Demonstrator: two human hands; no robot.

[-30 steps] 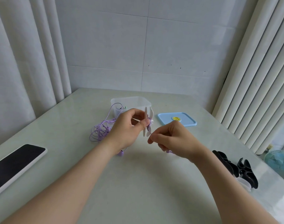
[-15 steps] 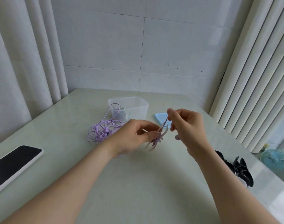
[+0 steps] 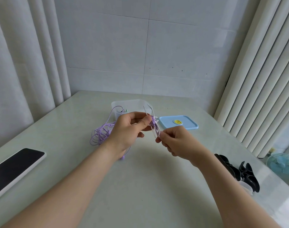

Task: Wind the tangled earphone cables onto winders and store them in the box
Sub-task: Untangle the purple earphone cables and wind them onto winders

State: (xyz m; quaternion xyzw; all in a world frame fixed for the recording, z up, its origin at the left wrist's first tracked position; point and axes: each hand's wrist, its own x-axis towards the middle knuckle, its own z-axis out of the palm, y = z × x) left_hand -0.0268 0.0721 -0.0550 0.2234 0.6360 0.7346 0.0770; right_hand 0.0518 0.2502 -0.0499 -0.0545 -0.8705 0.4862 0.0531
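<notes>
OK, going left to right. Black-screened slab phone with a white edge is lying on the near-left of the pale glossy table. Tangled purple earphone cable is sitting in a loose heap left of centre, just behind the left wrist. One strand is looping up against the clear plastic box, which is standing open at far centre. One purple earbud is lying on the table by the wrist.

Left hand is hovering above the table, thumb and curled fingers pinching the flat white plastic winder at its waist. Winder is standing roughly upright and edge-on, with several turns of purple cable sitting round its middle.

Right hand is hovering just right of it, fingers curled, thumb and forefinger tips closing right at the winder's near tip. Whether cable is also in that pinch is too small to tell.

Light blue rectangular lid with a yellow sticker is lying flat right of the box, beyond the right hand. Black curved winders are lying clustered at the near-right table edge. Small turquoise fan is showing past that edge.
</notes>
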